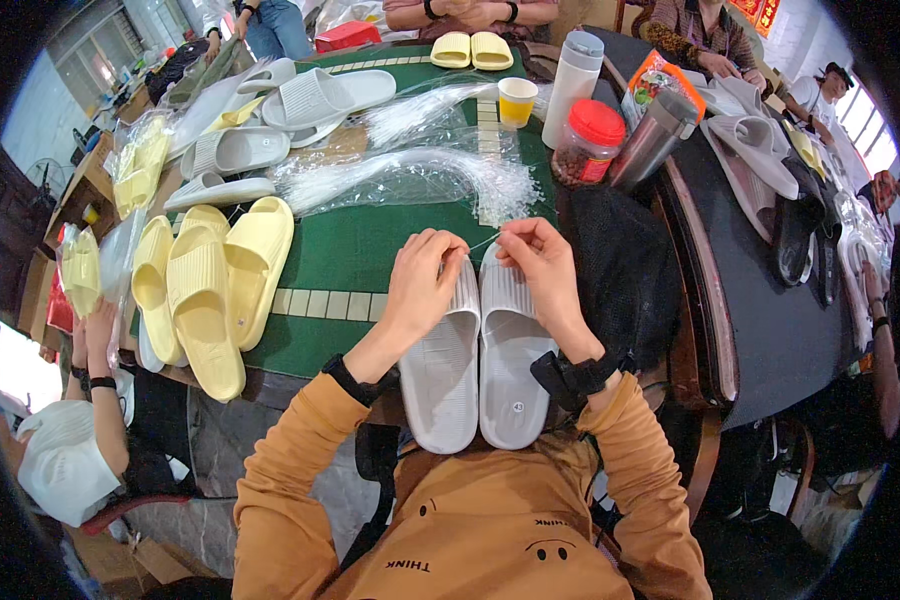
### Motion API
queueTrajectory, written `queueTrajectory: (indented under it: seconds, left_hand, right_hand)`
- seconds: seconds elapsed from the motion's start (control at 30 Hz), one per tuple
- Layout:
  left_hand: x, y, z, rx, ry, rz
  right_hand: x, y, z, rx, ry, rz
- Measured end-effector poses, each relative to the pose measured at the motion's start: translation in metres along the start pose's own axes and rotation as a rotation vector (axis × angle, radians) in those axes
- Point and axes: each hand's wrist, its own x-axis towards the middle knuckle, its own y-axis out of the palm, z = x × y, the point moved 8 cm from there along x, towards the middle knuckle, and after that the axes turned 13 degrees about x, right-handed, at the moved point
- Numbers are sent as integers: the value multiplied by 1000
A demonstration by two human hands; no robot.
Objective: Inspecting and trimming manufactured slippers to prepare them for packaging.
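A pair of grey slippers lies side by side in front of me, the left slipper [438,385] and the right slipper [510,395], their heels toward my body. Over their upper ends, my left hand [428,278] and my right hand [542,268] are both closed in a pinch. Between the fingertips runs a thin clear plastic tie [484,241]. Where it passes at the slippers is partly hidden by my fingers. A large bundle of similar clear ties [420,178] lies just beyond on the green table mat [345,258].
Yellow slippers [205,290] are heaped at left, with grey slippers [315,100] behind. A yellow cup [516,102], white bottle [573,88], red-lidded jar [587,145] and steel tumbler [653,140] stand far right. A black cloth bag [615,280] sits beside my right hand. Other people work around the tables.
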Motion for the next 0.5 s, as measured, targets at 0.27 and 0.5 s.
queueTrajectory:
  seconds: [0.27, 0.5]
  left_hand:
    - [0, -2, 2, -145, -30, -24]
    - [-2, -12, 0, -51, -7, -166]
  right_hand:
    - [-1, 14, 4, -252, 9, 89]
    - [-2, 3, 13, 122, 39, -21]
